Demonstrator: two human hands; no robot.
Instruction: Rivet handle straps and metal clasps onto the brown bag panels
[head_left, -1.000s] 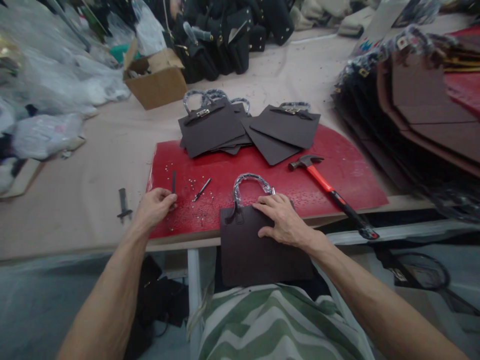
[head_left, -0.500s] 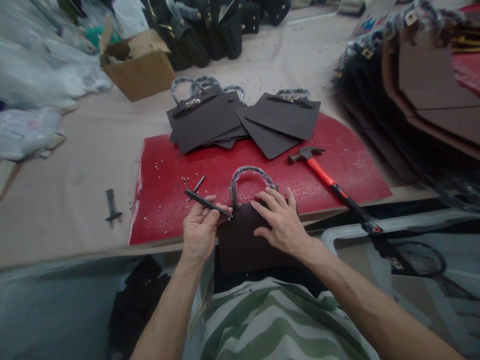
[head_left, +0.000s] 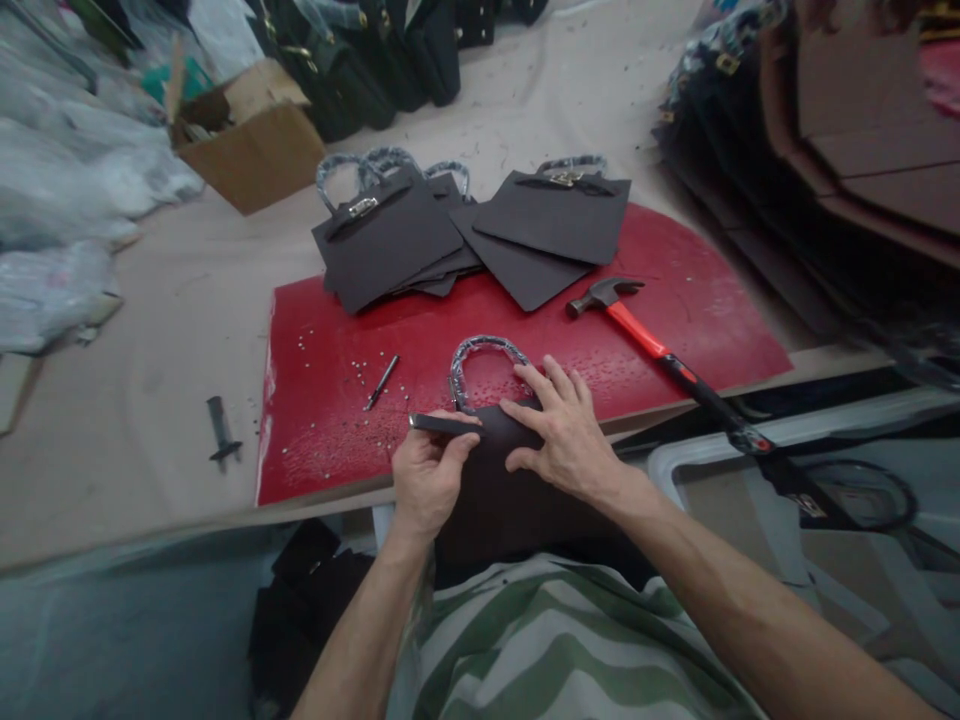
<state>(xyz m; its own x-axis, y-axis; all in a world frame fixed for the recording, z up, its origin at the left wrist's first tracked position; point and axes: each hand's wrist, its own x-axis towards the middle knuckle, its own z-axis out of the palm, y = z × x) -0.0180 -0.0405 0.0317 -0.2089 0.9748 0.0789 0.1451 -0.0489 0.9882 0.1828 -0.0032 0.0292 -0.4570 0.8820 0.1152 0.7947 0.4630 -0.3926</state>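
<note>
A dark brown bag panel (head_left: 510, 495) with a plastic-wrapped looped handle (head_left: 487, 342) lies at the front edge of the red mat, reaching toward my lap. My left hand (head_left: 429, 480) pinches a dark, bar-shaped metal punch (head_left: 442, 425) between thumb and fingers. The punch lies nearly level over the panel's top edge, by the handle's left foot; whether its tip touches is hidden. My right hand (head_left: 562, 430) rests on the panel, fingers spread, with its fingertips by the handle's right foot. A thin metal rod (head_left: 383, 382) lies on the mat to the left.
On the red mat (head_left: 705, 300) lies a claw hammer (head_left: 637, 330), its handle past the table edge. Several handled panels (head_left: 397, 240) are piled behind. A cardboard box (head_left: 255, 150) stands back left; stacked bag pieces (head_left: 735, 190) are at right. Another dark tool (head_left: 219, 425) lies left.
My left hand has moved right and the punch has turned from sloping to nearly level. My right hand stays spread on the panel. The view has shifted slightly.
</note>
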